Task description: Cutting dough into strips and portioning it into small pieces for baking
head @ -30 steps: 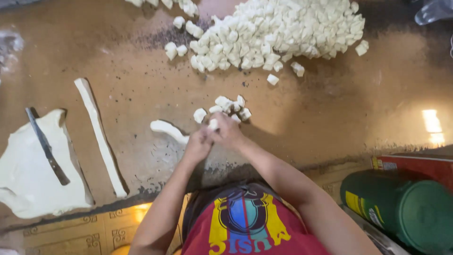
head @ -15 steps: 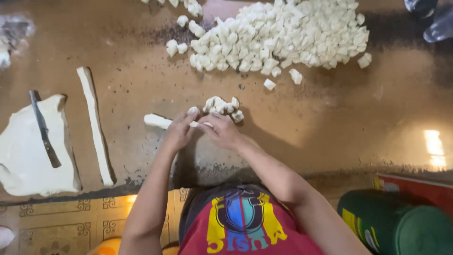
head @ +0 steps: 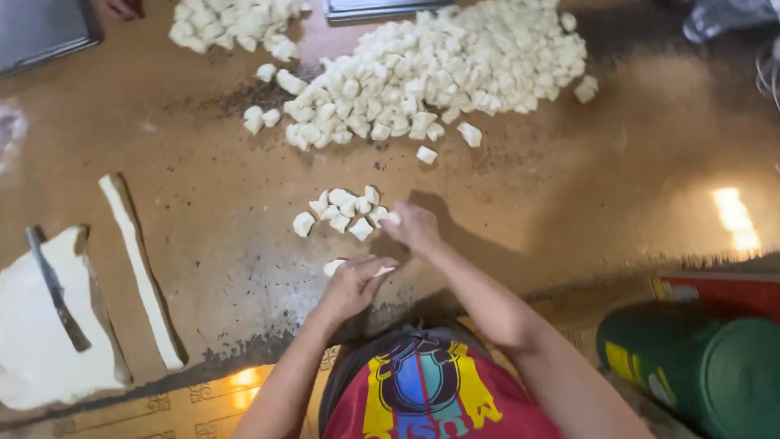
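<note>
Here, hands [head: 382, 260] each grasping dough [head: 333, 267] beside small pieces [head: 341, 213], bare table [head: 569, 211] rightward.

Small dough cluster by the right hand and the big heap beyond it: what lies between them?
In the head view, mostly bare brown worktop separates the small cluster from the big heap; one stray dough piece lies there.

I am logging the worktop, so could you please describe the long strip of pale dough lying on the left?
The long strip of pale dough is a narrow, flat, soft-looking band with squared ends. It lies whole on the brown worktop, slanting from upper left to lower right, beside the flat sheet of pale dough. No hand touches it.
</note>
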